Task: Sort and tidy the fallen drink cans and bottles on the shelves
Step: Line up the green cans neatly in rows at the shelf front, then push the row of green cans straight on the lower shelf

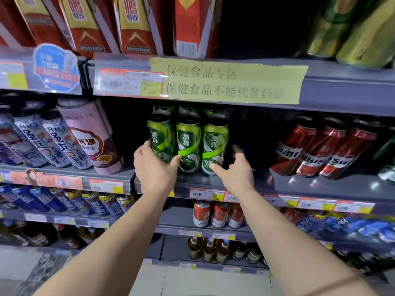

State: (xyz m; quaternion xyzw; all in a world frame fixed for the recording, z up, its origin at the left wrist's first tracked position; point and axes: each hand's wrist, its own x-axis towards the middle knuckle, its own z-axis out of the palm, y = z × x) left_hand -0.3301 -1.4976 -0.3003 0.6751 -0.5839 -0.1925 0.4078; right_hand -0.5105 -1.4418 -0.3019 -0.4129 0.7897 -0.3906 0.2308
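3 green cans are standing upright in a row at the front of the grey shelf (320, 184), directly below the yellow paper sign (228, 80). Each is tall and slim, glossy green with a lighter green swirl, white characters down the side and a dark top. The left can (160, 137), the middle can (189, 142) and the right can (214, 144) are sitting side by side, touching or nearly so, and more green cans are showing just behind them in the dark.

The left hand (156, 167) is wrapping around the left can, fingers reaching behind its far side and the thumb stretching across to the base of the middle can. The right hand (235, 169) is spreading open, its thumb touching the lower front of the right can while the fingers are hanging loosely apart beside that can, gripping nothing.

To the right of the sign and lower, 3 red cans (320, 150) are leaning on the same shelf. To the left of the sign and lower, a pink can (92, 135) is tilting beside blue-and-white cans (42, 144).
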